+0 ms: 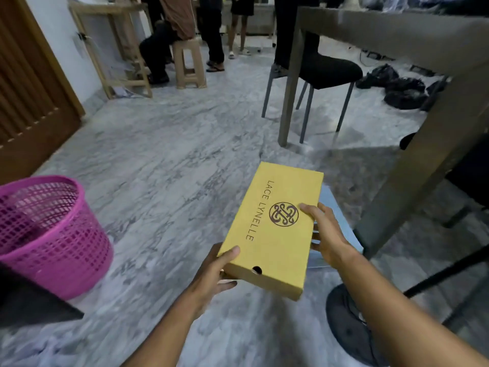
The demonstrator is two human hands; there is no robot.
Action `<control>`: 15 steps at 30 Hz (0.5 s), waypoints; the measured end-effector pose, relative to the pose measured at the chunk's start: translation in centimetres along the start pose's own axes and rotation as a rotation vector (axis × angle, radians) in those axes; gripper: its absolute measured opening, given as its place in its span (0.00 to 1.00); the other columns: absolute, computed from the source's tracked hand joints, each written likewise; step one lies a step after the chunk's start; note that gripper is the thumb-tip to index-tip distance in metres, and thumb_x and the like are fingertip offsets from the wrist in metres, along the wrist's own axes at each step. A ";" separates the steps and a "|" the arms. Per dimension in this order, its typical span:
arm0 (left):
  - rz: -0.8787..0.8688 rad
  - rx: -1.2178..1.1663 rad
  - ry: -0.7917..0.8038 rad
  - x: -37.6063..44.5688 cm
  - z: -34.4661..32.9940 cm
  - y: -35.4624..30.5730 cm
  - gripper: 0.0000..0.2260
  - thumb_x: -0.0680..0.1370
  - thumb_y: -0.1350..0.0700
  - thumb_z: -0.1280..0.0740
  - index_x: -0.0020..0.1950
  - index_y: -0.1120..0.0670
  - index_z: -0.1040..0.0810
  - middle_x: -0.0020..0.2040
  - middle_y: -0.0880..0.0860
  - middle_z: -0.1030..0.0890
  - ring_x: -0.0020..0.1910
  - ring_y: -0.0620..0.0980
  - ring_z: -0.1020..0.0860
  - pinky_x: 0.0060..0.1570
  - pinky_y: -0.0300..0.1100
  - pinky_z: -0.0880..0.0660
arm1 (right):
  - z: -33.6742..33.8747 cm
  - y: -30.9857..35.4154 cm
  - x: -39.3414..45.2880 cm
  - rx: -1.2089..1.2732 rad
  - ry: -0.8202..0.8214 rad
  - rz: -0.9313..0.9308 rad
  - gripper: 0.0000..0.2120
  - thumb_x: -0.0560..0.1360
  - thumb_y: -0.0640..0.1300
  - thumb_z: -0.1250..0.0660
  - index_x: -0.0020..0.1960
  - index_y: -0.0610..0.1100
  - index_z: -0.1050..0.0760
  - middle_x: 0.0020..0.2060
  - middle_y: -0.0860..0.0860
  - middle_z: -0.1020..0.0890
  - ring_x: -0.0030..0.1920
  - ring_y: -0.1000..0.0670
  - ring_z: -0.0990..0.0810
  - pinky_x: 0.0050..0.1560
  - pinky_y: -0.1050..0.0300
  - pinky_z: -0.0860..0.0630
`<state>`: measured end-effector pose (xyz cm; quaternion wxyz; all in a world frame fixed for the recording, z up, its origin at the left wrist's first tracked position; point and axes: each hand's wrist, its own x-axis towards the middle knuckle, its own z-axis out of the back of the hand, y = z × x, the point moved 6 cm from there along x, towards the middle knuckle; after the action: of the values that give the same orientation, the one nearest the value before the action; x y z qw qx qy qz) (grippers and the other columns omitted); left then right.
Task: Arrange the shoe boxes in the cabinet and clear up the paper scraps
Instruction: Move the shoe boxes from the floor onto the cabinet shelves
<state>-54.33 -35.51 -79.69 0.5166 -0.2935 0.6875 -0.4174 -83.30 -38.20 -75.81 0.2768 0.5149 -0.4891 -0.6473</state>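
A yellow shoe box (272,231) with a round brown logo and dark lettering on its lid hangs above the marble floor, closed and tilted a little. My left hand (215,271) grips its near left corner, thumb on the lid and fingers underneath. My right hand (324,231) holds the right long side, thumb on top near the logo. A pale blue box (341,223) lies on the floor just behind and to the right of the yellow one, mostly hidden. No cabinet interior or paper scraps show.
A pink mesh basket (47,234) stands on the floor at left. A grey table (423,41) with thick legs fills the right, a black chair (328,72) beyond it and a fan base (346,324) near my right arm. People and a stool (189,64) are at the far end.
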 end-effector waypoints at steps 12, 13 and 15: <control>-0.256 -0.091 -0.281 -22.2 17.8 -4.9 0.41 0.63 0.29 0.26 0.75 0.32 0.33 0.65 0.50 0.17 0.59 0.54 0.15 0.58 0.57 0.18 | -21.7 5.5 -20.2 -0.158 0.650 0.206 0.31 0.65 0.49 0.25 0.65 0.38 0.24 0.46 0.39 0.12 0.38 0.43 0.12 0.33 0.54 0.17; -0.282 -0.089 -0.300 -24.7 19.0 -5.0 0.42 0.63 0.30 0.25 0.76 0.32 0.34 0.67 0.48 0.18 0.61 0.53 0.16 0.59 0.55 0.18 | -24.0 5.7 -22.3 -0.183 0.727 0.209 0.33 0.63 0.51 0.23 0.65 0.39 0.24 0.47 0.38 0.12 0.39 0.42 0.11 0.33 0.53 0.17; -0.362 -0.056 -0.339 -29.3 21.1 -5.2 0.38 0.68 0.38 0.23 0.76 0.34 0.34 0.68 0.43 0.19 0.64 0.47 0.18 0.61 0.49 0.19 | -28.4 6.3 -26.2 -0.233 0.851 0.241 0.47 0.51 0.59 0.14 0.64 0.41 0.23 0.49 0.38 0.12 0.44 0.39 0.11 0.37 0.48 0.15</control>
<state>-25.70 -19.31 -63.96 0.5330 -0.4919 0.5386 -0.4288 -49.27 -27.79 -59.40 0.5827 0.6399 -0.3120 -0.3920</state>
